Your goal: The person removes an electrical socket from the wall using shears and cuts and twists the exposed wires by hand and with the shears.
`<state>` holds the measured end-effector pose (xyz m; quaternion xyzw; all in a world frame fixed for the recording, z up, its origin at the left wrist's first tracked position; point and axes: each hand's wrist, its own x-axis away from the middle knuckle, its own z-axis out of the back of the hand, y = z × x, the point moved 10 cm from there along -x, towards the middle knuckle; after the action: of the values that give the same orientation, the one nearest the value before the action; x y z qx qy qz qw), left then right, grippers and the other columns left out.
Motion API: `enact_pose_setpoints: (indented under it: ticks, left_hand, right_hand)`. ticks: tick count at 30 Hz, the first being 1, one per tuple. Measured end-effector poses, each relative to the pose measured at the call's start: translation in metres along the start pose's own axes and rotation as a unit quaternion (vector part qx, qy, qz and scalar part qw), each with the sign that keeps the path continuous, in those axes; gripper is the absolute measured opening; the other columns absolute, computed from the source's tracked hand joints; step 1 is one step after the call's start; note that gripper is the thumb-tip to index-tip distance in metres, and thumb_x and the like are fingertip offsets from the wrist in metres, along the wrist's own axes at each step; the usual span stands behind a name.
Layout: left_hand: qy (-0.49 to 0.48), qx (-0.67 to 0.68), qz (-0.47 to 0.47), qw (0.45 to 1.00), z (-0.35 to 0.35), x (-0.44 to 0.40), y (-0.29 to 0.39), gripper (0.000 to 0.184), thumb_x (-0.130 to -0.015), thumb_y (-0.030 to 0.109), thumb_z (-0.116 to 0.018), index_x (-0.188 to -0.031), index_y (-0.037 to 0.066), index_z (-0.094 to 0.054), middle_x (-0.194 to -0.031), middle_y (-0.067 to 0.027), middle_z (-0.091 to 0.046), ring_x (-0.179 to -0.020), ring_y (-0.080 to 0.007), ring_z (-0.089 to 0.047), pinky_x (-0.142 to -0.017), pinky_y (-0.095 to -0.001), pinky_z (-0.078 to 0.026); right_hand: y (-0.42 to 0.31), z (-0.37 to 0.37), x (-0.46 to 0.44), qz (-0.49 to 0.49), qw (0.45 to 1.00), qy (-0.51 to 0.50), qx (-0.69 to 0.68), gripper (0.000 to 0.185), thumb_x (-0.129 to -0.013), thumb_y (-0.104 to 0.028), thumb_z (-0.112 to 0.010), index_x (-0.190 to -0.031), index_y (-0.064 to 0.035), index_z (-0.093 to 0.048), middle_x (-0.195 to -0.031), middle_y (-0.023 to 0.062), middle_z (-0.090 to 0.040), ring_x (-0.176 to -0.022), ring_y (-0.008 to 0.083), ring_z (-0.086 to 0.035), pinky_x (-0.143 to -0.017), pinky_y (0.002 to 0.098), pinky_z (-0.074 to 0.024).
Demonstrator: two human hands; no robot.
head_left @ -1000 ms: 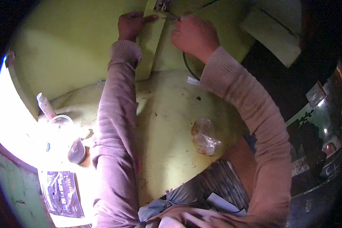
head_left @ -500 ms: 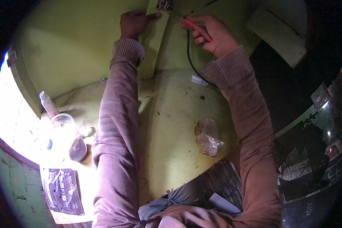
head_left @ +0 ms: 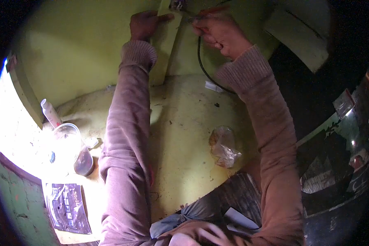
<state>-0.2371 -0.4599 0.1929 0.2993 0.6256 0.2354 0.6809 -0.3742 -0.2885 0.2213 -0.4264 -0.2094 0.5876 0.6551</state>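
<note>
Up at the wall, my left hand [head_left: 144, 26] has its fingers curled at the edge of an upright yellow-green board [head_left: 165, 49], with the thumb stretched across the board's face. A small electrical fitting [head_left: 177, 5] sits at the top of this board, partly cut off by the frame edge. Just right of it, my right hand [head_left: 223, 35] is closed around a red-handled tool [head_left: 215, 10], blurred by motion. The tool's metal end lies near the fitting, and its exact kind is unclear. A black cable [head_left: 201, 59] hangs below the right hand and curves down behind the sleeve.
Below lies a stained yellowish surface [head_left: 184, 123] with a crumpled clear plastic bag [head_left: 225, 147] and a small white piece [head_left: 213, 86]. At left stand a white bottle [head_left: 50, 111] and a clear plastic tub [head_left: 67, 133], with a dark printed packet [head_left: 68, 208] nearer me.
My right hand has turned, and the red handle has swung from pointing down-right to pointing up-right. My left hand stays in place on the board.
</note>
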Motion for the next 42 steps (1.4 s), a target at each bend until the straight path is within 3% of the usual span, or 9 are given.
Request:
enact_pose_setpoints:
  ticks: [2, 4, 13, 17, 19, 23, 25, 37, 42]
  left_hand:
    - [-0.007, -0.017, -0.001, 1.0, 0.0, 0.0, 0.003, 0.052, -0.063, 0.042, -0.089, -0.094, 0.002, -0.077, -0.085, -0.0116, -0.074, -0.074, -0.0204, -0.071, -0.074, -0.0335, -0.056]
    - [-0.007, -0.029, -0.005, 1.0, -0.003, -0.005, -0.005, 0.052, -0.064, 0.044, -0.087, -0.095, 0.004, -0.077, -0.084, -0.0116, -0.074, -0.074, -0.0208, -0.071, -0.074, -0.0335, -0.056]
    - [0.057, -0.03, -0.062, 0.996, 0.005, -0.011, -0.009, 0.053, -0.066, 0.052, -0.083, -0.093, 0.007, -0.077, -0.077, -0.0106, -0.073, -0.07, -0.0213, -0.07, -0.071, -0.0355, -0.055]
    - [0.03, -0.062, -0.083, 0.994, -0.002, -0.007, 0.006, 0.051, -0.066, 0.049, -0.085, -0.092, 0.006, -0.077, -0.078, -0.0104, -0.073, -0.069, -0.019, -0.07, -0.071, -0.0337, -0.055]
    - [0.02, -0.076, -0.065, 0.995, 0.001, -0.006, 0.009, 0.051, -0.066, 0.047, -0.086, -0.093, 0.006, -0.077, -0.079, -0.0094, -0.073, -0.068, -0.0168, -0.069, -0.07, -0.0315, -0.055]
    - [0.001, -0.007, -0.021, 1.0, 0.002, -0.002, 0.004, 0.051, -0.065, 0.042, -0.089, -0.096, 0.003, -0.076, -0.083, -0.0091, -0.074, -0.07, -0.0155, -0.07, -0.07, -0.0294, -0.056]
    - [-0.008, -0.003, 0.034, 0.999, 0.007, 0.011, 0.017, 0.051, -0.064, 0.035, -0.091, -0.098, 0.001, -0.075, -0.087, -0.0093, -0.075, -0.071, -0.0161, -0.07, -0.071, -0.031, -0.056]
    - [-0.003, 0.026, 0.025, 0.999, 0.006, 0.008, 0.012, 0.052, -0.062, 0.031, -0.092, -0.098, -0.002, -0.075, -0.089, -0.012, -0.074, -0.074, -0.0177, -0.071, -0.072, -0.0328, -0.057]
    - [0.003, 0.022, 0.038, 0.999, 0.003, 0.008, 0.011, 0.05, -0.063, 0.029, -0.092, -0.097, -0.002, -0.075, -0.087, -0.0119, -0.074, -0.075, -0.0186, -0.071, -0.073, -0.0326, -0.057]
  right_hand:
    - [0.004, 0.001, -0.002, -0.008, 0.995, 0.018, 0.099, 0.021, -0.087, -0.021, -0.066, -0.094, -0.0017, -0.061, -0.067, 0.0083, -0.059, -0.047, 0.0073, -0.048, -0.036, 0.0255, -0.0383]
    - [-0.035, 0.009, 0.004, 0.297, 0.878, 0.197, 0.319, 0.041, -0.084, -0.021, -0.065, -0.118, 0.0013, -0.06, -0.066, 0.0093, -0.06, -0.056, 0.0145, -0.061, -0.049, 0.0337, -0.0515]
    - [-0.032, -0.039, 0.032, 0.288, 0.46, 0.181, 0.82, 0.055, -0.089, -0.012, -0.05, -0.143, -0.004, -0.042, -0.075, 0.0166, -0.066, -0.068, 0.0311, -0.069, -0.062, 0.0402, -0.0582]
    - [-0.043, -0.027, 0.037, 0.304, 0.468, 0.186, 0.809, 0.056, -0.085, -0.012, -0.055, -0.141, -0.0067, -0.045, -0.076, 0.0151, -0.066, -0.064, 0.0284, -0.069, -0.058, 0.0383, -0.057]
    - [-0.054, -0.005, 0.027, 0.285, 0.662, 0.194, 0.665, 0.055, -0.078, -0.011, -0.062, -0.132, -0.0073, -0.053, -0.079, 0.0156, -0.068, -0.059, 0.0262, -0.067, -0.05, 0.0358, -0.0536]
    - [-0.06, 0.032, 0.018, 0.345, 0.769, 0.283, 0.457, 0.046, -0.076, -0.013, -0.066, -0.121, -0.0043, -0.059, -0.078, 0.0135, -0.068, -0.057, 0.0201, -0.065, -0.044, 0.032, -0.0484]
    - [0.007, 0.056, -0.029, 0.031, 0.989, 0.086, 0.118, 0.037, -0.081, -0.015, -0.066, -0.115, -0.0007, -0.06, -0.078, 0.0131, -0.068, -0.061, 0.0155, -0.063, -0.041, 0.0285, -0.0441]
    - [0.001, 0.018, -0.008, -0.005, 0.985, -0.049, -0.167, 0.035, -0.091, -0.028, -0.064, -0.112, -0.0004, -0.056, -0.097, 0.0127, -0.065, -0.047, 0.0028, -0.04, -0.031, 0.0163, -0.0288]
    - [-0.012, 0.014, -0.003, 0.002, 0.999, -0.024, 0.049, 0.037, -0.093, -0.035, -0.062, -0.105, -0.0002, -0.059, -0.079, 0.009, -0.063, -0.046, 0.005, -0.042, -0.033, 0.0226, -0.0333]
